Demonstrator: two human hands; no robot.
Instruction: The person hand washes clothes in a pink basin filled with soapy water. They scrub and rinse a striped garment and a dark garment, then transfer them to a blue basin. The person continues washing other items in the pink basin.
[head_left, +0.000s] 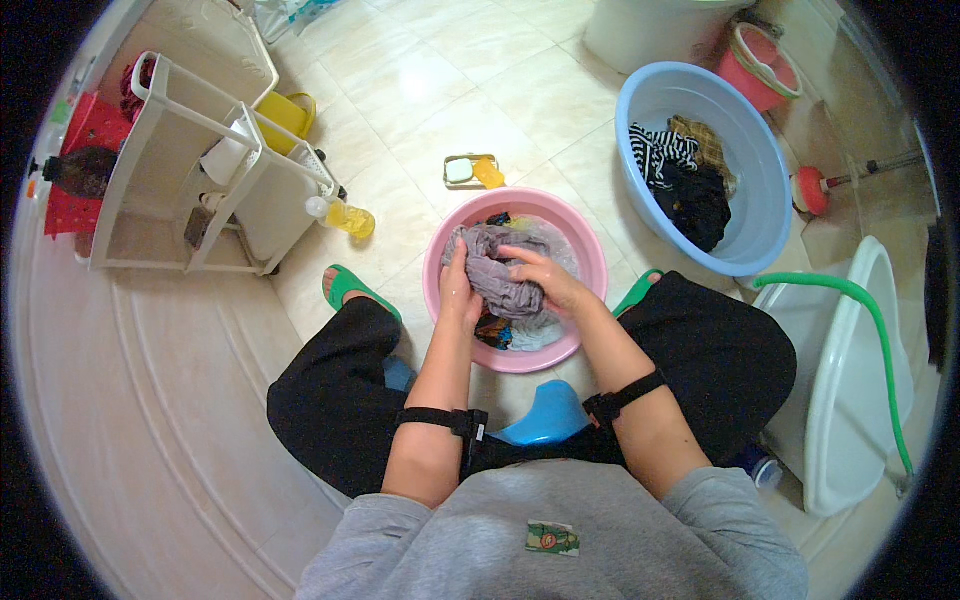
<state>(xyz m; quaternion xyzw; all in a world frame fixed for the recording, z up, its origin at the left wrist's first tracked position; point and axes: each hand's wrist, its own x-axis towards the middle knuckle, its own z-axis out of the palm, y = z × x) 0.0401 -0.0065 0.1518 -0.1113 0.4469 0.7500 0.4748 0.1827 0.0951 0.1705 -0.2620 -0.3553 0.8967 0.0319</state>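
A wet grey-purple garment (490, 275) is bunched up between my two hands over a pink basin (597, 250) on the floor. My left hand (458, 292) grips its left side, thumb up along the folds. On the right side, my right hand (553, 282) has its fingers curled over the top of the cloth. Under the garment, the basin holds sudsy water, a pale cloth (540, 330) and a dark patterned cloth (492, 330). Just beyond the basin lies a small soap dish (459, 172) with a pale bar and an orange piece (489, 173) beside it.
A larger blue basin (634, 190) with dark and striped clothes (690, 200) stands at the right. A yellow liquid bottle (350, 218) lies left, by a white shelf cart (180, 110). A green hose (845, 286) hangs over white ceramic (850, 380); a red plunger (811, 190) is behind.
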